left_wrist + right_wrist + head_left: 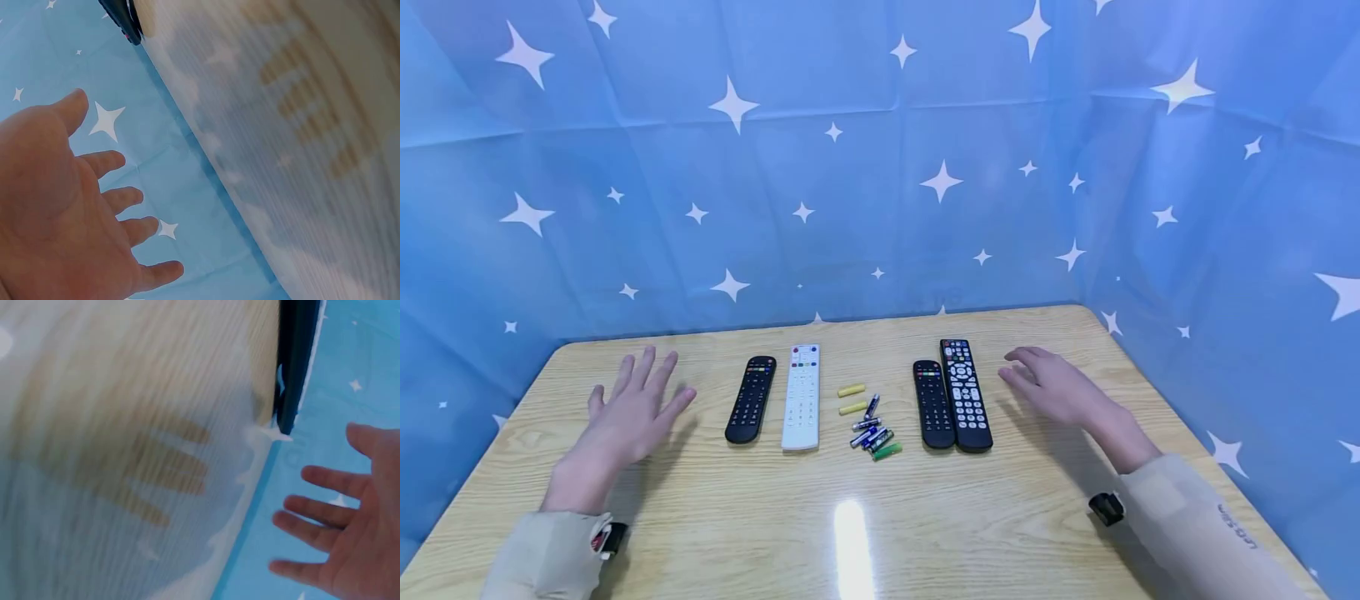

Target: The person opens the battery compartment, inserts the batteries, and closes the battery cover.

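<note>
My left hand (628,414) hovers over the left side of the table with its fingers spread and nothing in it; the left wrist view shows its bare palm (62,200). Nearest to it lies a black remote control (751,400), with a white remote control (802,397) just right of that. On the other side my right hand (1060,390) is held above the table, fingers extended and holding nothing. Beside it lie a longer black remote control (966,396) and a shorter black remote control (933,404), side by side.
Between the remotes lies a loose group of batteries: two yellow ones (852,408), a green one (887,451) and several blue-and-silver ones (871,439). The wooden table (737,517) has a blue star-patterned curtain (850,208) along its back and sides.
</note>
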The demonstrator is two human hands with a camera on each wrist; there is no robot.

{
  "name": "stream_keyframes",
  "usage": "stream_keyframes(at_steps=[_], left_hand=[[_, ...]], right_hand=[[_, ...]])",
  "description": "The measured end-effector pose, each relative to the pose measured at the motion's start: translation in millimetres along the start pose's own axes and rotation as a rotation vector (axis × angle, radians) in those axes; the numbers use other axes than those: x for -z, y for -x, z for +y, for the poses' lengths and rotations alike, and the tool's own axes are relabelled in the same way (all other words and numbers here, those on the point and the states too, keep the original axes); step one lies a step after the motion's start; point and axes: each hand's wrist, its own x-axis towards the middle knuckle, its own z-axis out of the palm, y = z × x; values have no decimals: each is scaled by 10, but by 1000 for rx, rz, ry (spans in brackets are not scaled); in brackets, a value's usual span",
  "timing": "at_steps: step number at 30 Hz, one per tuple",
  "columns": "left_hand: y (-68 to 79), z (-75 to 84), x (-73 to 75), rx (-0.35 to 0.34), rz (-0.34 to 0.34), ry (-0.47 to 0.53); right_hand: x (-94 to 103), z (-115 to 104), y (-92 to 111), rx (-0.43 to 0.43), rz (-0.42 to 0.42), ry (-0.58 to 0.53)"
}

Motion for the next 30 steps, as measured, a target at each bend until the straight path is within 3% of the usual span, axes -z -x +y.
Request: stream_keyframes(at_steps=[7, 18, 30], left_hand=[[-62, 101, 10, -14, 26, -10], [-11, 248, 0, -38, 58, -32], [-25, 386, 8, -66, 55, -31]], right_hand=[[-23, -113, -74, 19, 35, -29], [-159, -321, -230, 2, 6, -19], [-279, -546, -367, -69, -108, 45]])
